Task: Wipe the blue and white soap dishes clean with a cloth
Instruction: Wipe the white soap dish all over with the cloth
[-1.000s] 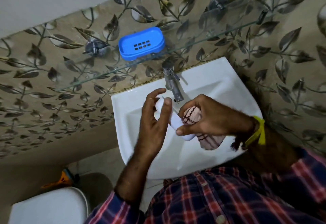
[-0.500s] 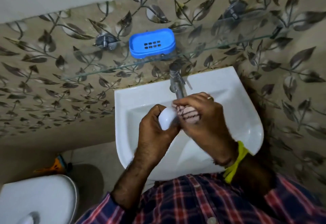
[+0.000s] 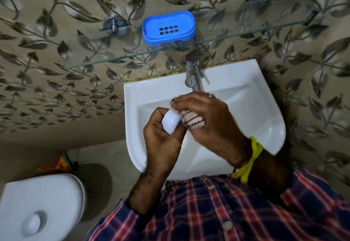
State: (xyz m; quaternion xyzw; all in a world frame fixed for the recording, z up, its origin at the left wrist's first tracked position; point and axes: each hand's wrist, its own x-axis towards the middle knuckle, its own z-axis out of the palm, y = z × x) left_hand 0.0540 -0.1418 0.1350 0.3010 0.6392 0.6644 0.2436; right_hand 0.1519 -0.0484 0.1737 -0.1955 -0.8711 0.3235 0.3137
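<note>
White soap dish [image 3: 171,122]: held mid-frame, over the basin of the sink [image 3: 265,119], just left of centre. Only one rounded end shows; the rest is covered by fingers and cloth. Long axis appears to run from lower left to upper right, toward the right hand, though most of its length is hidden.

Left hand [image 3: 161,136]: fingers curled and pressed round the lower-left end of the dish, gripping it from below and behind.

Right hand [image 3: 206,119]: closed over a bunched pink cloth with dark stripes [image 3: 193,122], pressing it against the dish's right side. Cloth and dish are touching. Whether the cloth sits inside the hollow or on the outer wall cannot be told.

Key relation: the dish lies immediately left of the cloth, so the wiping stroke probably runs along the dish toward the left hand's grip. That hand serves as anchor; the right does the work.

Blue soap dish [image 3: 168,27]: upper centre of frame, sitting flat on the glass shelf [image 3: 246,32] above the tap [image 3: 193,75], well apart from both hands. Judged: white dish in progress; the blue one's state cannot be read from here.
</note>
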